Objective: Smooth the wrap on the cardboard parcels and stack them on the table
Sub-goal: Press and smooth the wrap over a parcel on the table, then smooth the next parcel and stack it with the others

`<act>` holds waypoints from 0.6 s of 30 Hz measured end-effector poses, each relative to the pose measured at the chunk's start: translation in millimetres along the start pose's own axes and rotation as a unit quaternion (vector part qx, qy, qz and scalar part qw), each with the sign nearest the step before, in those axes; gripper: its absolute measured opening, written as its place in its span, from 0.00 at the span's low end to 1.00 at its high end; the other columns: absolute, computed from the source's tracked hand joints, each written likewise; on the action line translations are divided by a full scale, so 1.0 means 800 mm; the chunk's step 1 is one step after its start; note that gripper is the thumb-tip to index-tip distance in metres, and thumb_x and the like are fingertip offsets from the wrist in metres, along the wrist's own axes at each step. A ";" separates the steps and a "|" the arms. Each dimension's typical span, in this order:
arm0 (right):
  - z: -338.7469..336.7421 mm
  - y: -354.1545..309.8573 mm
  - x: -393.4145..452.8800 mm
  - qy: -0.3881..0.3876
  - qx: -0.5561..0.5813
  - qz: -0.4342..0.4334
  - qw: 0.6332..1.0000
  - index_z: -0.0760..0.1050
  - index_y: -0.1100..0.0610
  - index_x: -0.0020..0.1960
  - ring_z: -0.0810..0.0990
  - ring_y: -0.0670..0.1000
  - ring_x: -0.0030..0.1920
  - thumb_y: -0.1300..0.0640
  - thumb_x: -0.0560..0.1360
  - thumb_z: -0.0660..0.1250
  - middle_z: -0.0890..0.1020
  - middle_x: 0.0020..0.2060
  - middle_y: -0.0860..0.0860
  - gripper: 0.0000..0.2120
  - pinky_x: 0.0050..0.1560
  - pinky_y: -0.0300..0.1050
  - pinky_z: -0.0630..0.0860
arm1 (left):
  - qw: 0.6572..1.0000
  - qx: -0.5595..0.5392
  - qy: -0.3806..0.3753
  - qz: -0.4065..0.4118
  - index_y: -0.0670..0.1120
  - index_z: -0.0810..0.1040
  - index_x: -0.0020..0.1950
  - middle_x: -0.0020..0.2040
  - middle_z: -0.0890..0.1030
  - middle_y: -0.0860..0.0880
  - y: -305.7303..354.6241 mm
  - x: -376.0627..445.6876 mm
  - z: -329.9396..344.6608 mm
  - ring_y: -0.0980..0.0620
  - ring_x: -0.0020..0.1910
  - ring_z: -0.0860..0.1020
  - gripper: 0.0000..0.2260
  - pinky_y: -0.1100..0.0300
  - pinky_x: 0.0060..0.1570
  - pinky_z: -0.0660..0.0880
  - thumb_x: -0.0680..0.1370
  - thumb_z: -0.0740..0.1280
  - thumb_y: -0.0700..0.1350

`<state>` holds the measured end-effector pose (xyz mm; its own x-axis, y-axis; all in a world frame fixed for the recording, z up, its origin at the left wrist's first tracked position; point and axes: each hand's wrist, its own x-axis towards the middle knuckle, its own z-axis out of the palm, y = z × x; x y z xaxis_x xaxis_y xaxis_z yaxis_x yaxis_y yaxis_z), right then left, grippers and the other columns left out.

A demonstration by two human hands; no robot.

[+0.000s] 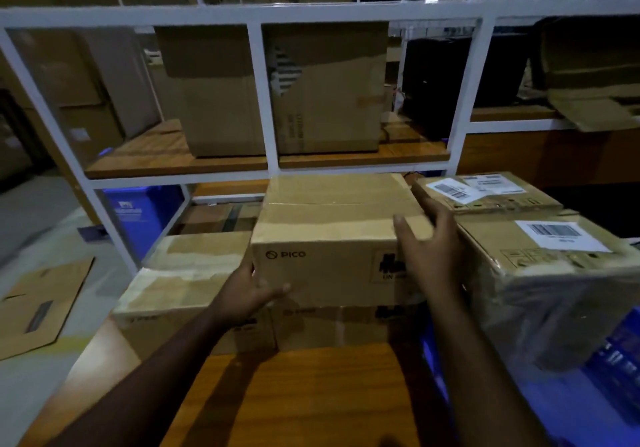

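Wooden table (pixel 311 394), boxy (taped) parcel (pixel 329 232).

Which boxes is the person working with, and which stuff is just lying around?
Job: PICO box, held by left hand and right hand; box beneath; left box; labelled boxes; table.

Lying about: shelf boxes, blue bin, flat cardboard on the floor.

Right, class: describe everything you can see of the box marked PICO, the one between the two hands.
The PICO box is plain brown cardboard, its top seam covered by a wide band of tape. A dark printed mark shows on its front, partly hidden. It sits level on another box on the wooden table. The left hand touches its lower left front corner; the right hand rests over its top right edge, fingers spread.
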<state>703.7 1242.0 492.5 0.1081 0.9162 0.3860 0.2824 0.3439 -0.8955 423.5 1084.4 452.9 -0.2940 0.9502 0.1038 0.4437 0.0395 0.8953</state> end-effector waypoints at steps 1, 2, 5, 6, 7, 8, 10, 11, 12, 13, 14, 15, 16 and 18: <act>-0.002 0.011 -0.022 0.010 0.084 0.029 0.996 0.63 0.37 0.76 0.70 0.43 0.69 0.29 0.69 0.73 0.71 0.74 0.43 0.40 0.59 0.42 0.71 | 1.000 0.005 -0.024 -0.004 0.57 0.69 0.71 0.61 0.82 0.58 -0.012 0.001 0.005 0.55 0.60 0.82 0.40 0.56 0.53 0.83 0.63 0.80 0.67; -0.003 0.023 -0.042 0.015 0.146 0.049 0.988 0.58 0.34 0.78 0.70 0.41 0.70 0.27 0.65 0.75 0.69 0.76 0.41 0.47 0.58 0.39 0.70 | 0.999 0.003 -0.043 -0.011 0.57 0.71 0.70 0.61 0.82 0.59 -0.020 0.001 0.009 0.56 0.60 0.82 0.39 0.58 0.53 0.83 0.64 0.80 0.65; 0.002 0.069 -0.087 -0.042 0.170 0.115 0.978 0.54 0.31 0.79 0.75 0.38 0.67 0.40 0.65 0.82 0.73 0.72 0.38 0.52 0.54 0.42 0.78 | 0.999 0.001 -0.032 -0.034 0.59 0.73 0.68 0.59 0.83 0.60 -0.031 0.002 0.016 0.59 0.59 0.82 0.39 0.60 0.52 0.82 0.61 0.80 0.69; 0.005 0.084 -0.095 -0.069 0.145 0.144 0.977 0.55 0.35 0.80 0.76 0.43 0.69 0.47 0.66 0.83 0.74 0.71 0.41 0.52 0.56 0.48 0.80 | 0.999 0.011 -0.026 -0.035 0.60 0.73 0.67 0.59 0.83 0.59 -0.032 0.003 0.017 0.60 0.58 0.82 0.39 0.60 0.52 0.82 0.60 0.79 0.70; 0.009 0.096 -0.097 -0.084 0.117 0.163 0.976 0.57 0.41 0.81 0.76 0.50 0.70 0.52 0.67 0.82 0.75 0.71 0.46 0.50 0.59 0.53 0.79 | 0.999 0.022 -0.025 -0.036 0.61 0.73 0.66 0.59 0.83 0.59 -0.034 0.004 0.017 0.61 0.57 0.82 0.39 0.61 0.51 0.81 0.59 0.79 0.70; 0.011 0.105 -0.096 -0.089 0.095 0.170 0.977 0.59 0.45 0.80 0.76 0.53 0.70 0.54 0.68 0.82 0.76 0.71 0.49 0.48 0.59 0.53 0.78 | 0.998 0.033 -0.024 -0.039 0.62 0.73 0.65 0.58 0.83 0.59 -0.034 0.005 0.020 0.62 0.56 0.82 0.38 0.62 0.50 0.81 0.58 0.80 0.69; 0.015 0.110 -0.086 -0.083 0.088 0.166 0.979 0.61 0.46 0.79 0.78 0.46 0.61 0.56 0.69 0.82 0.77 0.67 0.47 0.46 0.49 0.41 0.79 | 0.997 0.058 -0.005 -0.044 0.63 0.73 0.62 0.55 0.82 0.61 -0.036 0.008 0.026 0.63 0.53 0.82 0.34 0.66 0.44 0.80 0.60 0.81 0.66; 0.017 0.107 -0.081 -0.075 0.096 0.169 0.978 0.62 0.45 0.78 0.77 0.40 0.56 0.56 0.69 0.82 0.78 0.65 0.45 0.45 0.41 0.34 0.77 | 0.996 0.069 0.009 -0.048 0.63 0.72 0.62 0.54 0.82 0.62 -0.036 0.010 0.030 0.63 0.51 0.82 0.32 0.67 0.42 0.78 0.62 0.81 0.63; 0.018 0.106 -0.078 -0.065 0.101 0.168 0.978 0.62 0.44 0.77 0.77 0.38 0.53 0.56 0.68 0.82 0.78 0.62 0.44 0.44 0.36 0.32 0.77 | 0.995 0.079 0.022 -0.055 0.62 0.72 0.62 0.53 0.81 0.62 -0.038 0.012 0.034 0.63 0.50 0.81 0.31 0.68 0.40 0.77 0.63 0.82 0.61; 0.019 0.107 -0.076 -0.057 0.104 0.165 0.979 0.63 0.44 0.77 0.78 0.40 0.53 0.56 0.68 0.82 0.78 0.61 0.43 0.44 0.35 0.32 0.76 | 0.994 0.085 0.029 -0.061 0.61 0.72 0.62 0.52 0.81 0.62 -0.039 0.014 0.036 0.64 0.50 0.80 0.31 0.69 0.39 0.76 0.64 0.82 0.60; 0.019 0.110 -0.077 -0.053 0.103 0.161 0.980 0.63 0.45 0.77 0.78 0.43 0.55 0.56 0.68 0.83 0.78 0.60 0.43 0.44 0.39 0.32 0.76 | 0.994 0.090 0.029 -0.063 0.61 0.72 0.62 0.52 0.81 0.63 -0.040 0.014 0.037 0.64 0.50 0.80 0.32 0.69 0.39 0.76 0.63 0.82 0.61; 0.018 0.113 -0.078 -0.051 0.099 0.157 0.981 0.64 0.46 0.76 0.78 0.46 0.57 0.56 0.68 0.83 0.78 0.59 0.42 0.43 0.42 0.34 0.74 | 0.993 0.094 0.026 -0.061 0.63 0.71 0.62 0.51 0.81 0.63 -0.041 0.015 0.037 0.65 0.50 0.79 0.32 0.69 0.40 0.75 0.62 0.81 0.62; 0.018 0.115 -0.078 -0.051 0.093 0.154 0.982 0.64 0.47 0.76 0.77 0.47 0.58 0.56 0.68 0.83 0.78 0.59 0.43 0.43 0.43 0.35 0.72 | 0.993 0.097 0.027 -0.061 0.65 0.71 0.61 0.51 0.80 0.65 -0.044 0.015 0.036 0.66 0.49 0.79 0.33 0.69 0.40 0.75 0.61 0.80 0.65; 0.019 0.122 -0.078 -0.049 0.086 0.149 0.984 0.65 0.48 0.76 0.76 0.48 0.60 0.56 0.68 0.82 0.78 0.62 0.45 0.42 0.44 0.34 0.71 | 0.993 0.096 0.033 -0.066 0.69 0.70 0.57 0.50 0.80 0.67 -0.047 0.017 0.036 0.68 0.47 0.78 0.32 0.69 0.39 0.75 0.58 0.79 0.69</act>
<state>709.9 1221.7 377.6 0.0676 0.9941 0.0851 0.0861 0.0792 -0.9931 426.8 1104.3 408.0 -0.4128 0.9105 0.0254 0.5487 0.2263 0.8048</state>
